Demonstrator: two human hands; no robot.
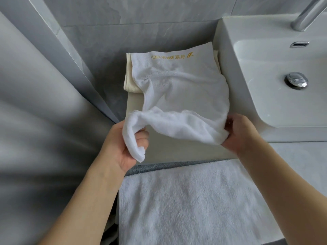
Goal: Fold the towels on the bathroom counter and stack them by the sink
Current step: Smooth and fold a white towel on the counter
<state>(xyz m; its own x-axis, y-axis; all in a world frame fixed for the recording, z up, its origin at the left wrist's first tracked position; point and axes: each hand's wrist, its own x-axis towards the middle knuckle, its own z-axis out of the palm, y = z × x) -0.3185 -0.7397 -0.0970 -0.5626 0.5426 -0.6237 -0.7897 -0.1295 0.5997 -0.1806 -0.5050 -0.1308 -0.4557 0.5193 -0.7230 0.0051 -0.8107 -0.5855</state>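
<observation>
A white towel (178,89) with gold embroidered lettering lies rumpled on the counter (169,149), left of the sink (276,71). Its far end rests on a folded cream towel (129,80). My left hand (123,145) grips the near left corner of the white towel, lifted off the counter. My right hand (238,133) pinches the near right corner. Between my hands the near edge sags.
A larger white towel (191,200) hangs below the counter's front edge, over a grey one (159,167). A chrome faucet (306,15) and drain plug (296,80) belong to the sink. Grey tiled walls close the left and back sides.
</observation>
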